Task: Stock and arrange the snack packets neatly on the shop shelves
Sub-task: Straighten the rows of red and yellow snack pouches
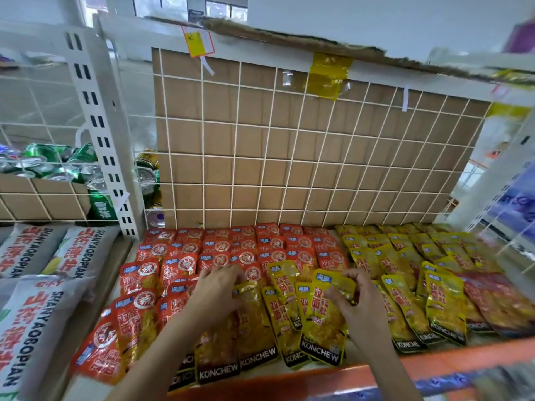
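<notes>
Red packets [220, 250] lie overlapped in rows back from the orange shelf lip [434, 363], prob so each label shows. L hand [215, 290] reaches in over the lip, fingers bent on top edge of a stray yellow packet [252, 314]; pinch or just touch, can't tell. R hand [357, 302], just past the lip, pinches the top of a front yellow packet [327, 322], likely to square it w/ the yellow rows [405, 250] further back
</notes>
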Motion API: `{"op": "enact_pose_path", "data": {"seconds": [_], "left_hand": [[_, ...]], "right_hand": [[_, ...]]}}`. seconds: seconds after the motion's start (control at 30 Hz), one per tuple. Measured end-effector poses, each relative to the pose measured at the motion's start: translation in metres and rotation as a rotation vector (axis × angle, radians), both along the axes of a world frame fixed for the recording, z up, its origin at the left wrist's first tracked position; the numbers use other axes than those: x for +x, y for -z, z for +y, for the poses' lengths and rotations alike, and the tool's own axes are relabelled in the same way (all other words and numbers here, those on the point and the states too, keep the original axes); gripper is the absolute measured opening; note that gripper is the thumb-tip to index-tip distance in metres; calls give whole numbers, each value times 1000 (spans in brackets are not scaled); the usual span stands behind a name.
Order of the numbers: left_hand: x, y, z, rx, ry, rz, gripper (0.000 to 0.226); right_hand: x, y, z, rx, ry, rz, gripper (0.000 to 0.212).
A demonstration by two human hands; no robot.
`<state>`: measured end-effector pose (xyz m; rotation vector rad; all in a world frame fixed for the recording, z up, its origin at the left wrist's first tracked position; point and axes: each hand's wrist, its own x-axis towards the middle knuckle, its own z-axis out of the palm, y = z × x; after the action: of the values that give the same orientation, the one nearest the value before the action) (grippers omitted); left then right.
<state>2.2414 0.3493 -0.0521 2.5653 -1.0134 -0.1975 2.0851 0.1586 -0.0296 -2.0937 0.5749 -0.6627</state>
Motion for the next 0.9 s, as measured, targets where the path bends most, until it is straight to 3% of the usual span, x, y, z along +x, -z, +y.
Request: {"op": "enact_pose_path", "data": {"seconds": [0.23, 0.63, 0.9], "left_hand": [[12, -3, -6, -125, -104, 20, 11], [51, -1, -17, -716, -380, 194, 12], [69, -12, -10, -955, -386, 99, 9]], "right_hand": [[-5, 4, -10, 30, 33, -5, 29], [-16, 0, -21, 9, 104, -45, 32], [-30, -2, -32, 21, 214, -46, 25]]}}
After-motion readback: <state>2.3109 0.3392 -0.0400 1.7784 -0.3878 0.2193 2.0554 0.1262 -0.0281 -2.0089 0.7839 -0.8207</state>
